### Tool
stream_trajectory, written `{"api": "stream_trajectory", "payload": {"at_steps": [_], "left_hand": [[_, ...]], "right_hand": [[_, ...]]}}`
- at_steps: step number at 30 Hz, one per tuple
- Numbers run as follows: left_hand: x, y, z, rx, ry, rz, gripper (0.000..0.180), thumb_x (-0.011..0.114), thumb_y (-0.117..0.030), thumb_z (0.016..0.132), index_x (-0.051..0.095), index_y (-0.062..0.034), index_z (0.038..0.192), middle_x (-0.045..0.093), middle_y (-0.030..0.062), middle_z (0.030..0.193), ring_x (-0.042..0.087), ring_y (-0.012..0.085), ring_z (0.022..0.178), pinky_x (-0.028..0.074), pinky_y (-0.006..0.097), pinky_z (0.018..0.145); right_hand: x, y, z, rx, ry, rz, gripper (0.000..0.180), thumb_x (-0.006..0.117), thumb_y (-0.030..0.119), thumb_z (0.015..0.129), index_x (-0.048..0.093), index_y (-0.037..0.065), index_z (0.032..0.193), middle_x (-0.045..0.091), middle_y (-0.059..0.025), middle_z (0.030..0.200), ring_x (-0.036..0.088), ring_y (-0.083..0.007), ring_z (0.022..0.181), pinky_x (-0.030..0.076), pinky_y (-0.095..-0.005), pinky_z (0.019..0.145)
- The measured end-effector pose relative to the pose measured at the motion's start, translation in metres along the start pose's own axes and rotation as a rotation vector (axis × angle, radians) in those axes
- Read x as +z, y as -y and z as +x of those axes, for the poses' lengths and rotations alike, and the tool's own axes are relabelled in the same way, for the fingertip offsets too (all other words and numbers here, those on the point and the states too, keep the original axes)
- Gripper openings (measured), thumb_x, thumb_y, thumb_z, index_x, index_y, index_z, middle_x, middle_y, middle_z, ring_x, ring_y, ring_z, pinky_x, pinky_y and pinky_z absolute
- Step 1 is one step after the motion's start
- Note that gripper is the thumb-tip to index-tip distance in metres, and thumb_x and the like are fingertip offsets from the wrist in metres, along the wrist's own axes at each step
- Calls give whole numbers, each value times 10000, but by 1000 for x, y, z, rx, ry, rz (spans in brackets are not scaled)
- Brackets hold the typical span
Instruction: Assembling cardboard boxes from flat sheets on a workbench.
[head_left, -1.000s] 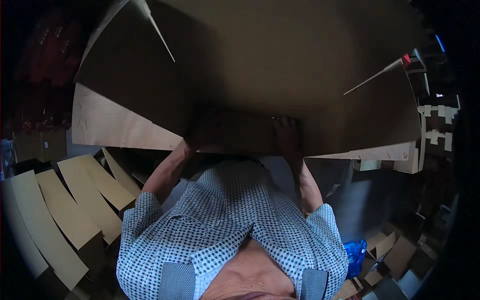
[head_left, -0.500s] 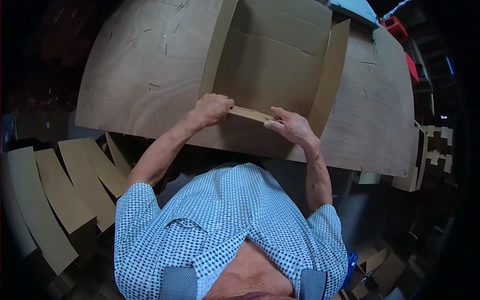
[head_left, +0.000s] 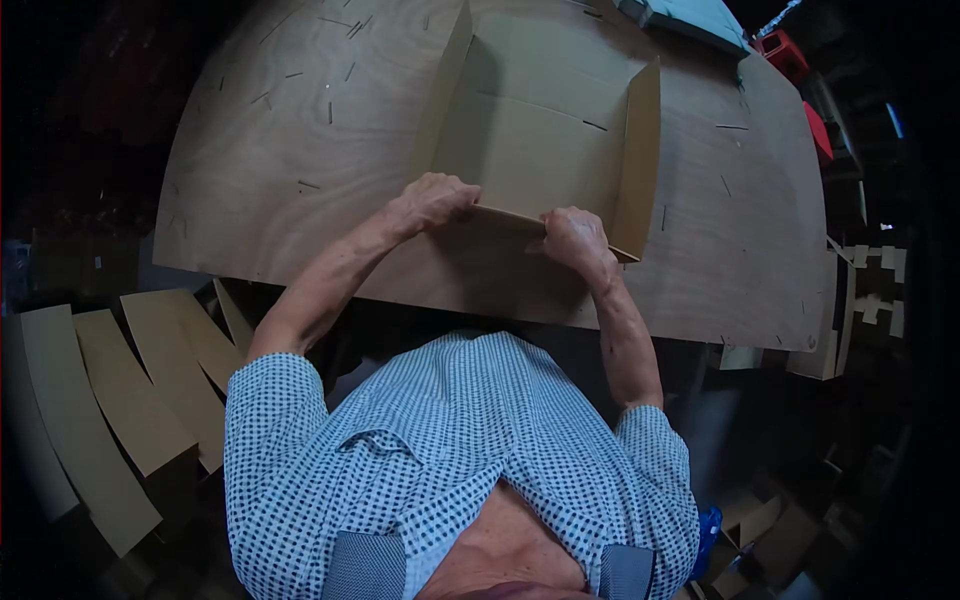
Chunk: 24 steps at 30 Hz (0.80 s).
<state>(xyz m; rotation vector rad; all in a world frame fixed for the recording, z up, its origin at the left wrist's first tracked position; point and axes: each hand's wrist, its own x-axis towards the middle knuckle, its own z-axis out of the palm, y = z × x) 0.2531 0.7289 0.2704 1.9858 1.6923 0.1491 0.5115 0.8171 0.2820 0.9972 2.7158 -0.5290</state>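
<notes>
A part-folded brown cardboard box (head_left: 540, 150) lies on the wooden table in front of me, its left and right sides standing up and its near edge toward me. My left hand (head_left: 440, 199) is closed round the left part of that near edge, fingers curled over it. Near the right corner, my right hand (head_left: 577, 240) grips the same edge in a fist. Both hands hide the ends of the near edge, and the fingertips are out of sight. Slots cut in the cardboard show across the box's floor.
The plywood table (head_left: 270, 220) has thin dark strips scattered over its top. A pale blue-white slab (head_left: 690, 25) lies at its far right, with a red object (head_left: 784, 55) beyond. Several flat cardboard sheets (head_left: 125, 390) lean at the lower left. More cardboard pieces (head_left: 765, 530) lie at lower right.
The near side, raised between my hands before, now shows only as a thin edge. The box's near end has tilted up and its far end shows lower. My right hand has turned into a fist.
</notes>
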Motion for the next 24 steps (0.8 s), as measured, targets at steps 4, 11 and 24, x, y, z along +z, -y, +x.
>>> {"api": "stream_trajectory", "payload": {"at_steps": [4,11,24], "left_hand": [[1,3,5,6,70,78,252,749,-157,774,662,-109,1006,708,144,931,680,364,936,525,471,794],[13,2,-9,-55,49,96,192,717,-97,758,665,-104,943,710,143,876,688,359,881,530,471,758],[58,-66,-129,-8,56,111,211,741,-136,765,660,-61,945,653,286,1196,497,515,1293,381,521,1146]], "right_hand": [[-7,0,1,26,42,35,454,828,442,746,759,59,980,732,-193,868,712,-377,847,562,-444,798],[-8,-46,-45,-39,-248,82,564,814,533,734,761,39,1002,727,-202,840,714,-366,835,562,-438,804],[0,-43,-102,-55,393,803,679,835,586,709,739,81,1153,762,-125,984,732,-326,925,571,-467,876]]}}
